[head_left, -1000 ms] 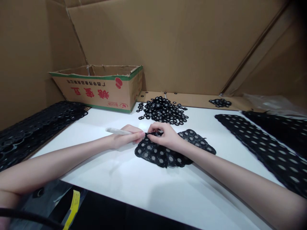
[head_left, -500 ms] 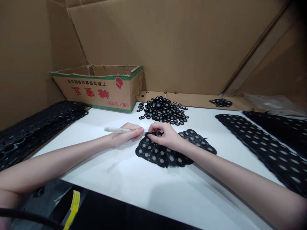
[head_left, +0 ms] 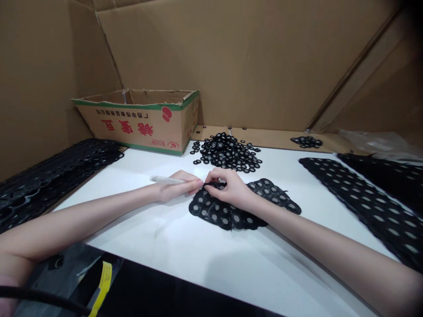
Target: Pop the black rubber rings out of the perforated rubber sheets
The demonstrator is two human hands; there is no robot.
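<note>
My left hand is closed around a slim white pen-shaped tool, whose back end points left; its tip is hidden by my fingers. A black sheet with rows of pale grey discs lies on the white table top. My right hand pinches the upper left edge of this sheet between thumb and fingers. The fingertips of both hands meet at that edge. My right hand and forearm cover the sheet's middle.
Behind my hands is a pile of loose black rings and discs. A cardboard box stands back left, beside black perforated sheets. More dotted black sheets lie right. A small heap of discs sits near the cardboard wall.
My left hand has moved slightly right with the pen-shaped tool, closing the small gap to my right fingertips. My right hand keeps its pinch on the sheet. The view has shifted a little.
</note>
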